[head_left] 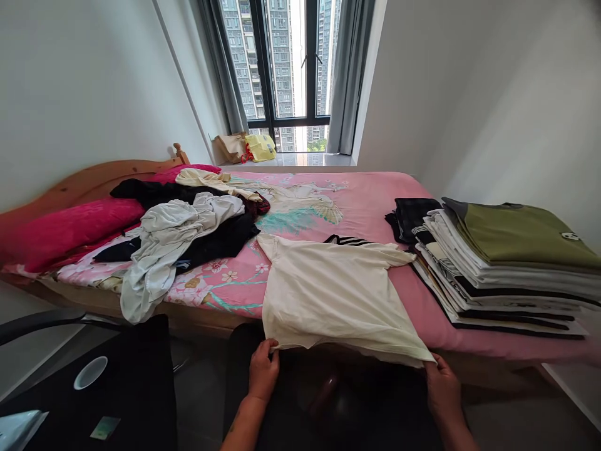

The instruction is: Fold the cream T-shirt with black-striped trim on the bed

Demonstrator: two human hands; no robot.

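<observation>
Item: white shirt (328, 291), lying flat on bed (375, 200). Left hand (263, 371) and right hand (441, 385) are pinching its hem corners. Risk: overhanging hem is sagging; uneven pulling could wrinkle it or drag it floorward.

Cream-white T-shirt (335, 294) — plain, black-and-white striped neckband. Pink bedsheet (375, 200) with teal and white bird print (pink blossoms toward left edge). Magenta pillow (66, 228). Loose heap (183, 232) — black, pale grey, cream. Folded stack (507, 269): olive-green top, white, black and striped layers beneath. Yellow bag (260, 147) on sill.
</observation>
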